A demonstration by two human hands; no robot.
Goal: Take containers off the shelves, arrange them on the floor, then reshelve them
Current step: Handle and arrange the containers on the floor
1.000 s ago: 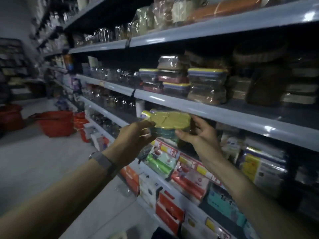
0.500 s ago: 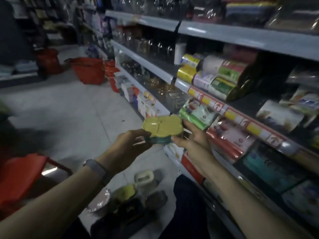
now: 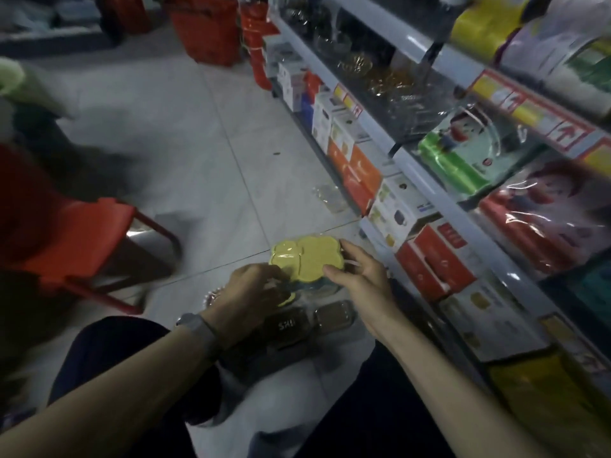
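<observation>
Low over the tiled floor (image 3: 215, 153), between the knees, I held the container (image 3: 305, 261) in both hands. Left hand (image 3: 251, 292): fingers curled round the near-left edge under the yellow lid. Right hand (image 3: 360, 282): thumb and fingers clamped on the right side. The container was level, film-wrapped, directly above two dark containers (image 3: 287, 325) lying on the floor; I could not tell whether it touched them. Shelves (image 3: 426, 180) of boxed goods ran along my right. A red stool (image 3: 82, 233) stood at my left, a red basket (image 3: 211, 28) farther down the aisle.
</observation>
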